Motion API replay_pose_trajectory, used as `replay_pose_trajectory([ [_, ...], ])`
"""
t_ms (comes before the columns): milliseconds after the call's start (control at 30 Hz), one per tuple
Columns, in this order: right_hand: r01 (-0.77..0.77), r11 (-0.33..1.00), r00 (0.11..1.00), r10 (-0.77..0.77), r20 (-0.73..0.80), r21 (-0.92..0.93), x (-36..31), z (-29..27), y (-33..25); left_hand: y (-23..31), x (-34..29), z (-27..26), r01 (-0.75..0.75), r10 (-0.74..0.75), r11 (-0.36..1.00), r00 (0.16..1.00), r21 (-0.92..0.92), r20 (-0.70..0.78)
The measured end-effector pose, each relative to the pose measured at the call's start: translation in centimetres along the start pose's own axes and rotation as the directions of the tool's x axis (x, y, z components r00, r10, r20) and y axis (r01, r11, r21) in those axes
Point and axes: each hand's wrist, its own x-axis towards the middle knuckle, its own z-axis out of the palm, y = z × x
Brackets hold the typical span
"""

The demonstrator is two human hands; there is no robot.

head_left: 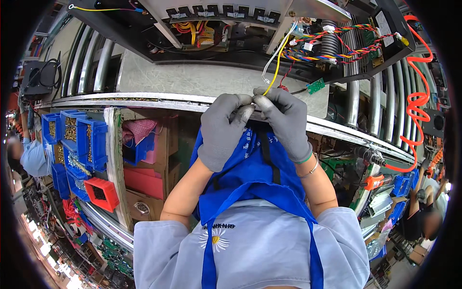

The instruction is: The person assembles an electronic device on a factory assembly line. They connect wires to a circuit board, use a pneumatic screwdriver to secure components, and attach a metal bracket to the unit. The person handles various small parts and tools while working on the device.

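Both my hands wear grey gloves and meet at chest height in front of the steel rail. My right hand (286, 120) is closed in a pinch on a yellow wire (276, 71), which runs up to an open black equipment housing (202, 60). Close beside it, the fingers of my left hand (224, 126) are pinched together near the wire's end. Anything between the left fingertips is too small or hidden to make out. White wires (272, 59) hang down next to the yellow one. A small green circuit board (315, 86) lies at the housing's front edge on a dark lead.
The housing rests on a metal plate (163, 79) over a roller conveyor (103, 65). Blue bins (91, 144) of screws and a red bin (102, 194) stand at left. A coiled orange air hose (417, 108) hangs at right. Other people work at both sides.
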Motion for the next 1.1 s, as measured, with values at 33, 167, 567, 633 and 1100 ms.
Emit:
replay_pose_trajectory([
  [33, 0.001, 1.0, 1.0, -0.001, 0.01, -0.01, 0.0, 0.0, 0.0, 0.0, 0.0, 0.2, 0.017, -0.017, 1.0, 1.0, -0.018, -0.004],
  [167, 0.01, 0.999, 0.999, -0.008, 0.037, -0.043, 0.1, -0.4, -0.4, -0.2, 0.2, 0.9, 0.102, -0.105, 0.972, 0.994, -0.212, -0.002],
  [567, -0.185, 0.693, 0.871, -0.212, -0.442, -0.697, 0.0, -11.5, 2.8, 0.4, 1.8, 5.6, 0.497, -0.223, 0.77, 0.797, -0.4, 0.561],
  [633, -0.328, 0.558, 0.896, -0.07, -0.437, -0.762, 1.3, -11.8, 1.6, 0.6, 1.6, 7.4, 0.523, -0.184, 0.73, 0.77, -0.44, 0.611],
  [1100, -0.255, 0.881, 0.94, 0.323, -0.111, 0.399, 2.6, -12.5, 2.1, 0.4, 4.6, 10.3, 0.381, -0.079, 0.181, 0.924, -0.907, 0.373],
])
